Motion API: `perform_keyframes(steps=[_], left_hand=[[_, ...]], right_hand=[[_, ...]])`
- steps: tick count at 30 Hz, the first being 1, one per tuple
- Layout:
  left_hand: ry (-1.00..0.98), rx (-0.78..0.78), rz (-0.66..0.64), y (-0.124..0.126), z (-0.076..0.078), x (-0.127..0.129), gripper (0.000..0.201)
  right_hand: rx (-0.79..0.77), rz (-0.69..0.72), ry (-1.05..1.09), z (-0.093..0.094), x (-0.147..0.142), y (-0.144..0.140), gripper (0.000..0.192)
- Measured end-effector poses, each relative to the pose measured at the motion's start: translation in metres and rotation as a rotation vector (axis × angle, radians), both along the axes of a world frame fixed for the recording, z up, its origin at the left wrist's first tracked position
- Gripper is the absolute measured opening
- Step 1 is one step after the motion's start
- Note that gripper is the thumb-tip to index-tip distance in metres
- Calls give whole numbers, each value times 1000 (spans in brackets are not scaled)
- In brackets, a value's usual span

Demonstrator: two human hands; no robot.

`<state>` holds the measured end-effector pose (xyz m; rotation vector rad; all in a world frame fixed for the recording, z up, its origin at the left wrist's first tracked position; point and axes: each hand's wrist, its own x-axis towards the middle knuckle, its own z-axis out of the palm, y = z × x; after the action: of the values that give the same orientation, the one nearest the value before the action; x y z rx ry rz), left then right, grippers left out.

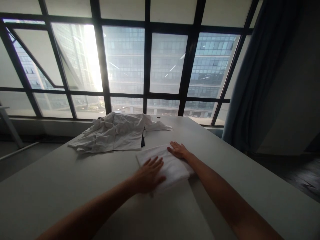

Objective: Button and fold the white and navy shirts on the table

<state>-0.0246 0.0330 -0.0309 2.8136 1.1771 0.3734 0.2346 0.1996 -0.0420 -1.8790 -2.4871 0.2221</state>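
Note:
A folded white cloth [167, 164] lies flat on the grey table [62, 186], a little ahead of me. My left hand [149, 174] rests palm down on the cloth's near left part, fingers spread. Flat on its far right edge lies my right hand [178, 149], fingers also apart. Neither hand grips anything. Behind the folded cloth, a heap of crumpled white garments [115, 132] sprawls across the table's far side.
A tall window wall with dark frames [147, 66] runs behind the table, bright with glare at the left. A dark blue curtain [260, 76] hangs at the right. The table's right edge [252, 160] drops to a dark floor.

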Motion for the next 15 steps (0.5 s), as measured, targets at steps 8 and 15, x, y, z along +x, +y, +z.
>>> perform_keyframes(steps=[8,15], left_hand=[[33,-95,-198,-15,-3,9,75],[116,35,32,22,-4,-23,50]], right_hand=[[-9,-26,17,-1,8,0,83],[94,-444,-1,2,34,-7,84]])
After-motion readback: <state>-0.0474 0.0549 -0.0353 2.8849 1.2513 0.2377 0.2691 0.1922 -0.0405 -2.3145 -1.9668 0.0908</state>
